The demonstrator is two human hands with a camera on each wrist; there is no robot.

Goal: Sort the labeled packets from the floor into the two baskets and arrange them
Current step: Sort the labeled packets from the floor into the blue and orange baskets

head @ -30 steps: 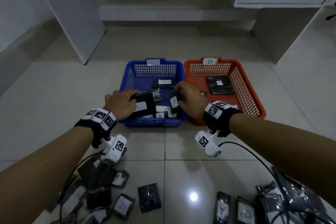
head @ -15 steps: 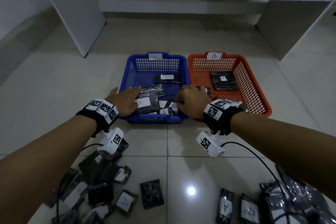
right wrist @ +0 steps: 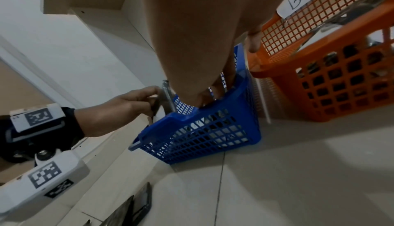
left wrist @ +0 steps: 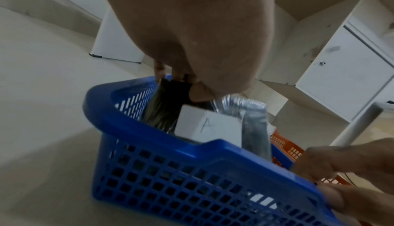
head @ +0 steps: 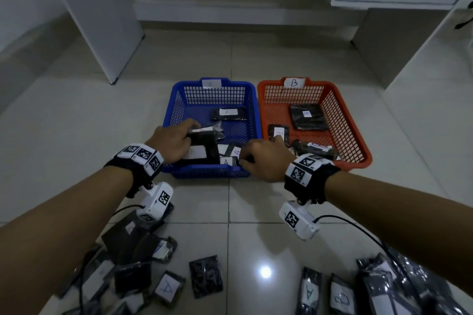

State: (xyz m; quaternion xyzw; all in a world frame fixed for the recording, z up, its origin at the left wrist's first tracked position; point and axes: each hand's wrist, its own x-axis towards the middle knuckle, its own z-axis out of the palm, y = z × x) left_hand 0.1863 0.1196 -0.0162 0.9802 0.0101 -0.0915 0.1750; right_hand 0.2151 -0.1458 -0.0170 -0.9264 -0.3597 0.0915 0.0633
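The blue basket (head: 179,100) marked A and the orange basket (head: 358,146) marked B stand side by side on the floor. My left hand (head: 176,143) grips a large black packet (head: 204,143) with a white A label, standing it in the blue basket's near left part; the left wrist view shows the thumb on this packet (left wrist: 209,126). My right hand (head: 261,158) reaches into the near right corner and pinches a small A packet (head: 226,161) in a row there. In the right wrist view its fingertips are hidden behind the blue basket's rim (right wrist: 213,109).
One A packet (head: 229,113) lies further back in the blue basket. The orange basket holds three black packets (head: 308,117). Loose packets lie on the tiles near me: a pile at the left (head: 133,250), a pile at the right (head: 409,289). White cabinets (head: 97,20) stand behind.
Both hands have lowered their packets into the near end of the blue basket. The left hand's large packet now stands lower against the near wall.
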